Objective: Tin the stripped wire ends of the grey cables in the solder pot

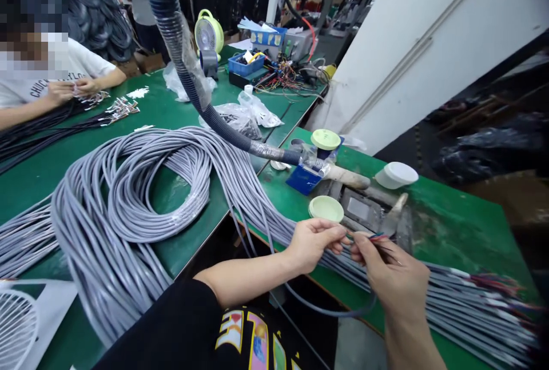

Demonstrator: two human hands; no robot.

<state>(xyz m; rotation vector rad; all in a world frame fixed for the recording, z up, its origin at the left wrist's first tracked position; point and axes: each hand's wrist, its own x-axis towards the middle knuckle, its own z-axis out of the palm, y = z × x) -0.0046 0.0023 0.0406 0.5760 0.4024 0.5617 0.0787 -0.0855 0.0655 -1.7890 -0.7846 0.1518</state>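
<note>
My left hand (312,244) pinches thin wires at its fingertips, in front of the pale green bowl (326,210). Close beside it, my right hand (397,281) is closed on the thin coloured wires (378,237), with red, blue and dark strands showing past the fingers. The fingertips of both hands nearly meet, and exactly how each wire lies between them is hidden. Under my hands runs a bundle of grey cables (454,295), its stripped coloured ends (497,284) at the right. A large coil of the same grey cable (128,187) lies to the left.
A ribbed hose (223,132) hangs down to the bench, near a blue box (304,178). Beyond it stand a white tub (397,174), a green lid (325,139), a green fan (209,32) and plastic bags (240,118). A co-worker (51,78) handles black cables at the far left.
</note>
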